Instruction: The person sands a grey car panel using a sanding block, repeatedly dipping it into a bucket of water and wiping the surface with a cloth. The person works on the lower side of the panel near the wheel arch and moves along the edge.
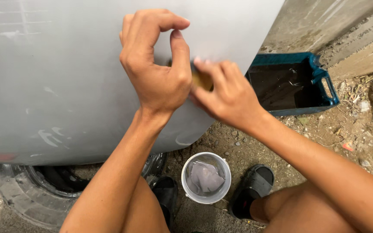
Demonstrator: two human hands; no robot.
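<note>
My left hand (154, 64) rests against a grey car body panel (52, 82), fingers curled and thumb pressed near the other hand. My right hand (225, 95) presses a small brownish piece of sandpaper (201, 80) flat against the same panel with its fingertips. Most of the sandpaper is hidden under the fingers. Both hands meet at the panel's lower right part.
A tyre (31, 194) shows under the panel at lower left. A white plastic tub (206, 177) with a grey cloth stands on the dirt between my black sandals (253, 190). A blue basin (296, 84) of dark water lies to the right by a concrete wall (346, 30).
</note>
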